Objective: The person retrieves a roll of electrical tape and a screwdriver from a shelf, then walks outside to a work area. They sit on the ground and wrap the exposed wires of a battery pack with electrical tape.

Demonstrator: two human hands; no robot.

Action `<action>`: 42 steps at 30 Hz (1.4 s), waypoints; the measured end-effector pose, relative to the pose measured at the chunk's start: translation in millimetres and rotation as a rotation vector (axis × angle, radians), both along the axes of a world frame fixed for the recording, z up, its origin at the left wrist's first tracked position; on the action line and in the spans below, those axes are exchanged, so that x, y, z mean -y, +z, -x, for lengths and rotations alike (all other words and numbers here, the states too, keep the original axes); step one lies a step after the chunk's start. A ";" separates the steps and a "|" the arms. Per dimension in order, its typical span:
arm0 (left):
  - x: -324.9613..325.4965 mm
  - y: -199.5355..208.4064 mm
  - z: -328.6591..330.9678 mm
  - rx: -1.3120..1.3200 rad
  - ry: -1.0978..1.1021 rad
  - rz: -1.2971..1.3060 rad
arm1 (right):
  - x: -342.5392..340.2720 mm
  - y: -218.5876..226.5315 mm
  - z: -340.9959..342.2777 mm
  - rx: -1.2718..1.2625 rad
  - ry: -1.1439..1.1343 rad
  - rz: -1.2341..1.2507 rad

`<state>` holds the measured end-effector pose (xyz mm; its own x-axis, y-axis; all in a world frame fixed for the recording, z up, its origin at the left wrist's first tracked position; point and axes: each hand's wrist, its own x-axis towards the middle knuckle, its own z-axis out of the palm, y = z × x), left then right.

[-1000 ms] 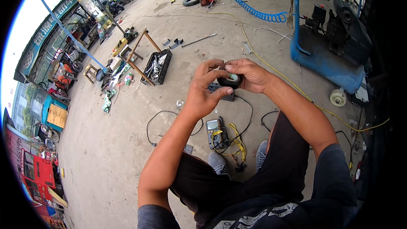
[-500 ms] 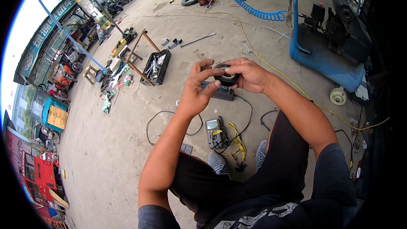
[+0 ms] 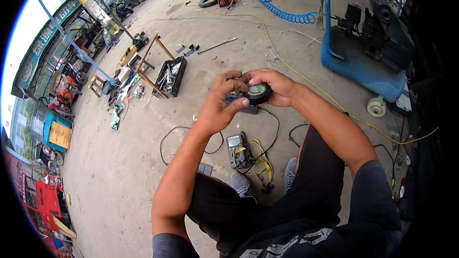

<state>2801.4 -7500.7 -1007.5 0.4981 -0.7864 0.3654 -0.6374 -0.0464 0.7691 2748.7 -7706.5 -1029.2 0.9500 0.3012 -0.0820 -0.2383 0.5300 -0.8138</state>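
Note:
A roll of black electrical tape (image 3: 261,97) with a green and pale label inside its ring is up in front of me, tilted with one face toward me. My right hand (image 3: 285,89) wraps round its far and right side, fingers closed. At the roll's left edge, my left hand (image 3: 220,104) has its fingers curled in and its thumb against the rim. Any loose tape end is hidden by the fingers. Below the hands, a dark boxy object (image 3: 249,109) lies on the ground, partly covered. A grey multimeter (image 3: 236,151) sits near my feet beside tangled yellow leads (image 3: 266,161).
A black crate (image 3: 180,77) of metal tools stands ahead on the left, beside a wooden frame (image 3: 152,82). To the right is a blue air compressor (image 3: 356,62). A yellow hose (image 3: 306,72) crosses the concrete, and a black cable (image 3: 163,144) loops near the multimeter.
The tape roll has turned so its labelled face shows more, and it sits slightly lower. My left fingers have shifted at its edge. The whole view has moved a little.

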 end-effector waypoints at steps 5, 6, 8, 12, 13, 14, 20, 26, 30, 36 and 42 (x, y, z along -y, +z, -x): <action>7.4 1.6 8.8 0.079 -0.010 0.032 | -0.2 -8.0 -6.1 -0.107 0.017 -0.103; 7.9 2.1 9.4 0.093 -0.014 0.033 | 1.0 -6.7 -6.2 -0.096 0.046 -0.098; 7.2 5.6 11.4 0.105 0.012 0.016 | 4.3 -3.1 -5.0 -0.076 0.104 -0.085; 5.7 3.5 7.3 0.114 0.106 0.009 | 3.3 -5.1 -6.3 -0.049 0.113 -0.083; 5.4 0.0 4.4 0.087 0.116 0.029 | 1.7 -5.9 -6.1 -0.023 0.096 -0.085; 5.4 -2.7 1.7 0.061 0.125 0.049 | -0.6 -4.6 -5.1 0.003 0.079 -0.086; 5.3 -7.6 -1.8 -0.126 0.102 0.120 | -3.3 -2.5 -0.5 0.044 0.087 -0.013; 2.5 -7.6 -4.0 -0.172 0.038 0.128 | -0.9 -7.0 -4.7 0.005 0.121 -0.095; 0.9 -10.5 -6.9 -0.175 0.021 0.121 | -0.6 -4.1 -4.9 -0.008 0.130 -0.101; 1.3 -12.2 -7.5 -0.148 0.017 0.124 | -4.6 -0.2 0.7 0.080 -0.055 0.107; 2.0 -12.8 -5.9 -0.141 0.029 0.128 | -3.4 -3.9 -1.2 0.129 -0.045 0.167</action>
<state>2807.3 -7502.8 -1020.3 0.5733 -0.7224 0.3866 -0.5227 0.0409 0.8516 2749.9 -7703.1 -1033.1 0.9680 0.2510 -0.0043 -0.1059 0.3926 -0.9136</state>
